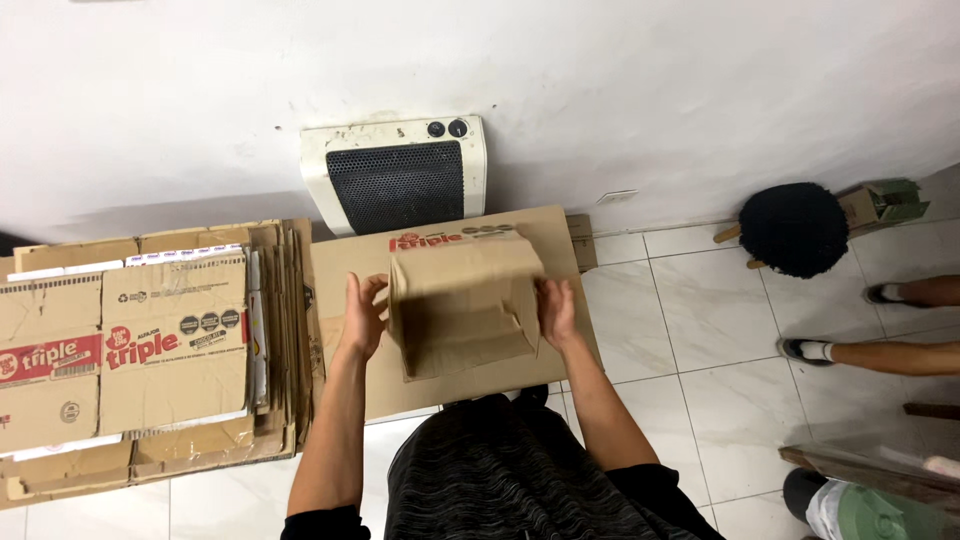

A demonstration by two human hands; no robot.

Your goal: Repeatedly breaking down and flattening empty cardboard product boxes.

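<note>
Box: we see a brown cardboard box (465, 305), partly folded and a little blurred, held up in front of the body, above a flat cardboard sheet (345, 265) that lies on the floor.
Left hand: our left hand (362, 318) presses on the left side of the box, fingers spread; the grip is clamped on its edge.
Right hand: our right hand (556, 310) holds the right side of the box, the grip closed on it.
Left of us: a pile of flattened cartons (150, 350) with red print lies just beside the sheet.
Wall: a white heater (393, 175) with a dark grille stands behind the sheet.
Right side: another person's legs (880, 325) and a black round brush (793, 228) are well apart from the box, on the white tiled floor (690, 320).
</note>
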